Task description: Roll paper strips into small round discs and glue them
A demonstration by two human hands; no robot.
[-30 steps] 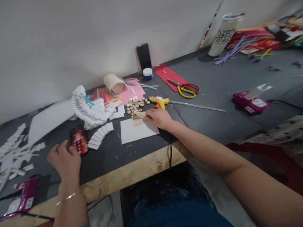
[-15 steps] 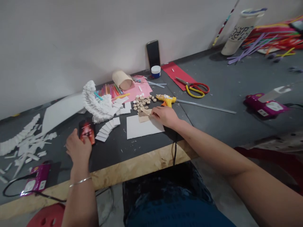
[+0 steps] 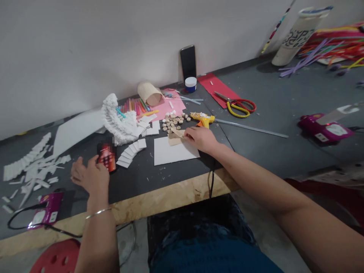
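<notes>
My left hand point(image 3: 92, 176) hovers at the near-left edge of a lit phone point(image 3: 107, 157) lying on the table, its fingers apart and holding nothing. Red keypad-like buttons show on the phone's screen. My right hand point(image 3: 201, 139) has its fingers closed on the right end of a folded tan piece of paper or card point(image 3: 175, 139). That piece rests over the far edge of a white foam-like board point(image 3: 174, 154). Just beyond the right hand lies a yellow glue gun point(image 3: 205, 120), and small beige pebble-like pieces point(image 3: 172, 122) are heaped to its left.
A white layered model point(image 3: 118, 123), fanned white tiles point(image 3: 132, 151) and white scraps point(image 3: 40, 170) spread leftward. Scissors point(image 3: 237, 104) lie by red paper point(image 3: 218, 89). A dark phone point(image 3: 188, 62) leans on the wall behind a jar point(image 3: 190, 85). Purple power strips point(image 3: 324, 129) sit at both sides.
My left hand has drawn back left from the phone's screen, its fingers lifting and spreading; the screen now shows buttons. My right hand keeps its hold. The view has shifted slightly.
</notes>
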